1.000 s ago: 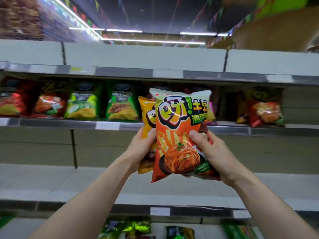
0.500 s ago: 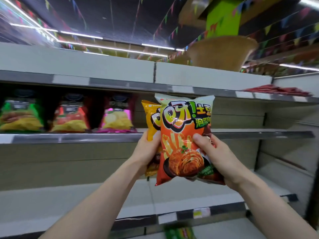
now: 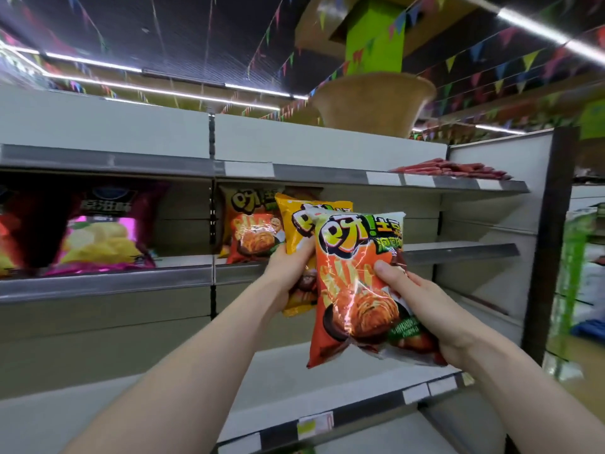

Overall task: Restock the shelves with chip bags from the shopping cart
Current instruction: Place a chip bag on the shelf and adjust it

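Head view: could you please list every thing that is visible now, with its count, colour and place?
held orange bag: one, orange, in front of the shelves
yellow bag: one, yellow, just behind the held orange bag
shelved orange bag: one, orange, upright on the middle shelf
pink bag: one, pink and dark red, middle shelf, left
red packets: several, count unclear, red, lying on the top shelf, right
shelves: several levels, grey
green pillar: one, green, above the shelves
left hand: one, grips the yellow bag
right hand: one, grips the held orange bag
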`<action>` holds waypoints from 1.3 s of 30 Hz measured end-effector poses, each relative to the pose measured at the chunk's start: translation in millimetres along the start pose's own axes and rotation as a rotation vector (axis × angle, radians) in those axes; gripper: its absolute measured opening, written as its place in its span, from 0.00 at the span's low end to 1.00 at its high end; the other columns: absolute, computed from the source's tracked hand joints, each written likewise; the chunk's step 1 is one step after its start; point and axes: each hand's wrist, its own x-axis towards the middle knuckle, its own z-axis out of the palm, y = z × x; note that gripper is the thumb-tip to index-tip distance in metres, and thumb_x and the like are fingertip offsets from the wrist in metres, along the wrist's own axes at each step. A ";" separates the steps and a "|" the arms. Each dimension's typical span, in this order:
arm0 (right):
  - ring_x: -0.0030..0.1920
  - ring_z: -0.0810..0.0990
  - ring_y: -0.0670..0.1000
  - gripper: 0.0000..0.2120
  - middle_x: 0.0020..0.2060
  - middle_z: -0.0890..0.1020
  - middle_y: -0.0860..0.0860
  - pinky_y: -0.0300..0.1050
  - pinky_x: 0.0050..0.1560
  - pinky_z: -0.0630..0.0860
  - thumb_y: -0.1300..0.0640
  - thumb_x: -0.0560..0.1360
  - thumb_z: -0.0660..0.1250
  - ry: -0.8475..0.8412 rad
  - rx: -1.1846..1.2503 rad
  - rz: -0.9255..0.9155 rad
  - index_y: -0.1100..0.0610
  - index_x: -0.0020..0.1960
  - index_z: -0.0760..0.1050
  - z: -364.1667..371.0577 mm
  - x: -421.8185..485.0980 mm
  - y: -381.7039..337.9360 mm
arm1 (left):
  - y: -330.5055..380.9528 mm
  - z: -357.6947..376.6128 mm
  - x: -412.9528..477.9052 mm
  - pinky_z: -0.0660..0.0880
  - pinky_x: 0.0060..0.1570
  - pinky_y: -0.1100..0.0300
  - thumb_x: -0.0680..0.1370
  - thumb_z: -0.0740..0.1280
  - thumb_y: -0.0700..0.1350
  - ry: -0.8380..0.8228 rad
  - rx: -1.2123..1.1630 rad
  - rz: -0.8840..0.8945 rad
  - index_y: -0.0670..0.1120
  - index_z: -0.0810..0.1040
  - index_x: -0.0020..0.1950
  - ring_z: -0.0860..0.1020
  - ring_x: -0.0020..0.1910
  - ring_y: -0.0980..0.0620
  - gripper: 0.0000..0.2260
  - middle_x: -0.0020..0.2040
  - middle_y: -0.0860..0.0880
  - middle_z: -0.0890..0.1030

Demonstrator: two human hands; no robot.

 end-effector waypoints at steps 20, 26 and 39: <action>0.49 0.85 0.60 0.34 0.45 0.86 0.59 0.55 0.59 0.78 0.35 0.56 0.72 -0.104 -0.049 0.118 0.59 0.52 0.82 -74.7 213.3 4.4 | 6.5 30.7 205.5 0.75 0.22 0.60 0.72 0.74 0.53 0.205 0.086 -0.114 0.39 0.72 0.66 0.82 0.30 0.47 0.29 0.45 0.40 0.83; 0.48 0.85 0.58 0.35 0.46 0.86 0.57 0.52 0.57 0.78 0.29 0.57 0.72 -0.225 -0.056 0.081 0.56 0.52 0.83 -85.0 266.1 10.5 | -5.5 28.7 246.5 0.78 0.33 0.58 0.73 0.72 0.56 0.216 0.038 -0.131 0.42 0.79 0.57 0.81 0.34 0.48 0.21 0.39 0.44 0.83; 0.39 0.85 0.57 0.25 0.38 0.86 0.59 0.49 0.46 0.80 0.35 0.75 0.61 -0.316 -0.084 0.021 0.57 0.48 0.80 -102.5 361.6 34.7 | -36.7 27.3 304.4 0.64 0.70 0.51 0.79 0.52 0.66 0.769 0.649 0.219 0.52 0.61 0.77 0.69 0.70 0.41 0.30 0.74 0.44 0.67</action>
